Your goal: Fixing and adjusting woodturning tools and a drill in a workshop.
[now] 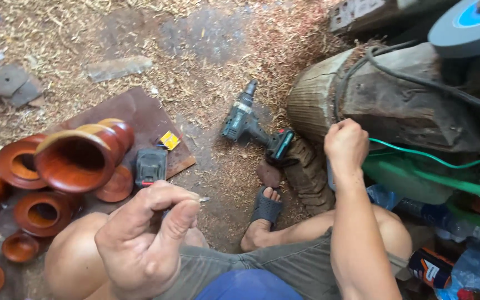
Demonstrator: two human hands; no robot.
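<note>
While the person sits on the shavings-strewn floor (206, 66), both hands are busy.
Left hand (143, 239) pinches a small bit; right hand (346, 145), fingers curled shut, grips something unclear; cordless drill (251, 125) lies between.

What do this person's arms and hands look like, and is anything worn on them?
Both arms are bare to the elbow and beyond, with no sleeves showing. The left hand and right hand wear no gloves, rings or watch. The hands look dusty from work. Lower down, grey shorts and a dark sandal are worn.
</note>
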